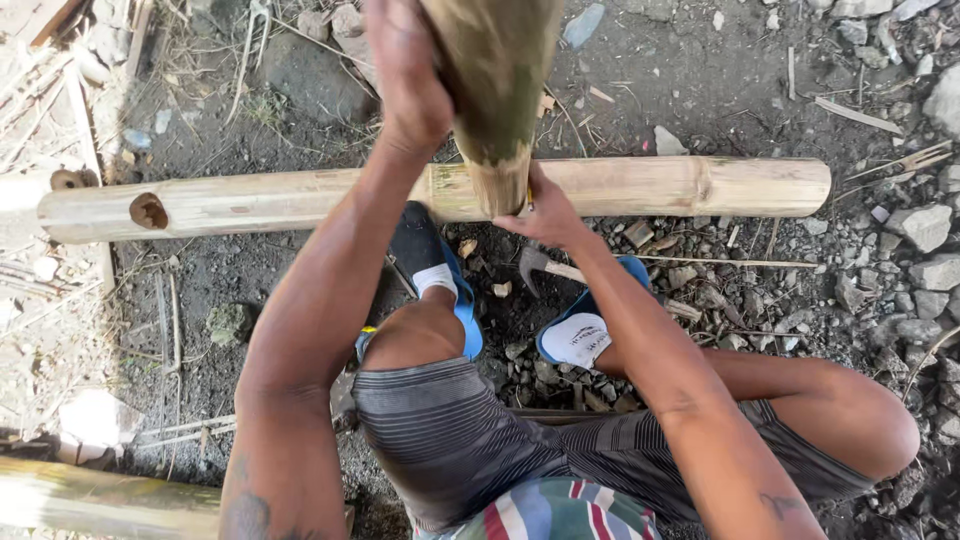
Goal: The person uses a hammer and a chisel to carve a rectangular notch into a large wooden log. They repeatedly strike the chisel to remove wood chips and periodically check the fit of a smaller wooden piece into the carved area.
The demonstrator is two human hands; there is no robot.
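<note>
A long pale bamboo pole [300, 200] lies across the dirt ground, with a round hole near its left end. My left hand [405, 75] grips a thick greenish bamboo club [495, 90] held upright over the pole's middle. My right hand [545, 215] rests on the pole just below the club's lower end and appears to hold a small tool there; the club hides most of it. I am squatting, and my two feet in blue slippers and white socks stand just behind the pole.
A hammer head [532, 265] lies on the ground between my feet. Bamboo chips and stones [920, 225] are scattered to the right. Another bamboo piece [90, 500] lies at the lower left.
</note>
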